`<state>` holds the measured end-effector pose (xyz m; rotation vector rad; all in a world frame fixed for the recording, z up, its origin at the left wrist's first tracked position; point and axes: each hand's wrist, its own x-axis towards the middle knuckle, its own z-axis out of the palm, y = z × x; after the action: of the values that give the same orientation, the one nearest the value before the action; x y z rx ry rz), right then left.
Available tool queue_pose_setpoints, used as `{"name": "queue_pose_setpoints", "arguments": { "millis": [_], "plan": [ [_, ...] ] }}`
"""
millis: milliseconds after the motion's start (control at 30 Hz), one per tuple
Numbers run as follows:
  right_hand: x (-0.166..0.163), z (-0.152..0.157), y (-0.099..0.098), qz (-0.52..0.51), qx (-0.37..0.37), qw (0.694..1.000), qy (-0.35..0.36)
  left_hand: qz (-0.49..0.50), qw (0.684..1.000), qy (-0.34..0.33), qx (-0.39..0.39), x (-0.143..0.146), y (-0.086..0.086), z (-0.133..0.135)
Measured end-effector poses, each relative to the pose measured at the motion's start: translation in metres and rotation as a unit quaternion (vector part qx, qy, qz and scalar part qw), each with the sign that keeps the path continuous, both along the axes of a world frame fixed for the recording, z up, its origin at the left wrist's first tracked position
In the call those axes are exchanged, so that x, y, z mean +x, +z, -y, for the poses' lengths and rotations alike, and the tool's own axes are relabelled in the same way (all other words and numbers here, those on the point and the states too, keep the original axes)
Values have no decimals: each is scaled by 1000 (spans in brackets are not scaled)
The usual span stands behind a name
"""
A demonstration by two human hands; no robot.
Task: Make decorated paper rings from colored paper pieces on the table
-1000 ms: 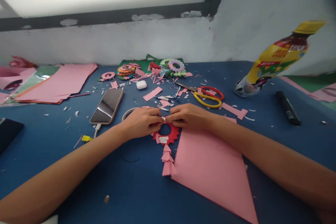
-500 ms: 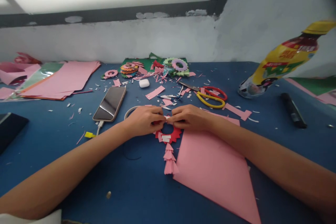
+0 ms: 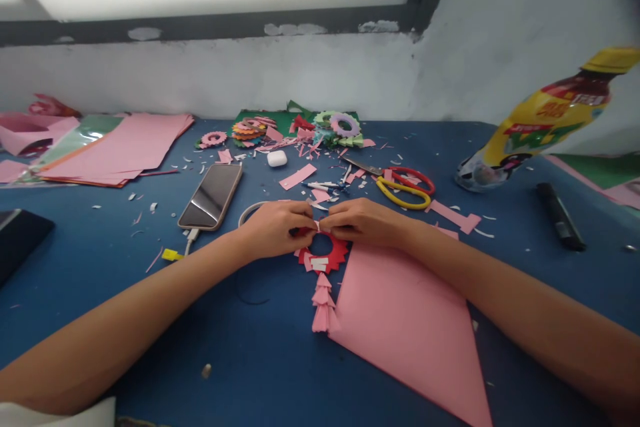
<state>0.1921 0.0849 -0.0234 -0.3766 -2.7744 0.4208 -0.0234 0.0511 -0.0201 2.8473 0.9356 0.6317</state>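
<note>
A red paper ring (image 3: 338,255) with a zigzag edge lies flat on the blue table, white strips stuck across its lower part. Below it hangs a pleated pink paper tassel (image 3: 324,303). At the ring's top, my left hand (image 3: 280,228) pinches its edge from the left. My right hand (image 3: 363,221) pinches the same spot from the right, fingertips close to the left ones. A small whitish bit shows between the fingertips; the rest of it is hidden. Under my right forearm lies a large pink paper sheet (image 3: 410,320).
Scissors (image 3: 405,188) with red and yellow handles lie beyond my right hand. A phone (image 3: 213,197) on a cable is at left. Paper rings (image 3: 345,125), scraps, an earbud case (image 3: 277,159), a leaning bottle (image 3: 545,120) and a black marker (image 3: 560,217) stand farther off. Pink sheets (image 3: 120,147) lie back left.
Both hands stay at the top of the red ring, with only slight finger movement. The whole view has shifted a little.
</note>
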Motion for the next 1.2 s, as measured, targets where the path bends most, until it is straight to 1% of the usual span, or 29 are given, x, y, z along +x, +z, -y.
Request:
{"name": "queue_pose_setpoints", "arguments": {
  "millis": [167, 300, 467, 667, 833, 1033, 1200],
  "plan": [
    [-1, -1, -1, -1, 3, 1000, -1, -1, 1000, -1, 6, -1, 0, 0],
    [0, -2, -3, 0, -1, 1000, -8, -11, 1000, -1, 26, 0, 1, 0],
    [4, 0, -1, -39, -46, 998, -30, -65, 996, -3, 67, 0, 4, 1],
    [4, 1, 2, -22, -39, 999, -18, -119, 987, -34, 99, 0, 5, 0],
    [2, 1, 0, -10, -23, 1000, 3, -134, 984, -43, 107, 0, 5, 1],
    [5, -1, -3, -30, -14, 999, -16, -160, 980, -53, 108, 2, 10, 0],
    [6, 0, -3, -30, -18, 999, -10, -163, 980, -47, 99, 2, 11, 1]
  ]
}}
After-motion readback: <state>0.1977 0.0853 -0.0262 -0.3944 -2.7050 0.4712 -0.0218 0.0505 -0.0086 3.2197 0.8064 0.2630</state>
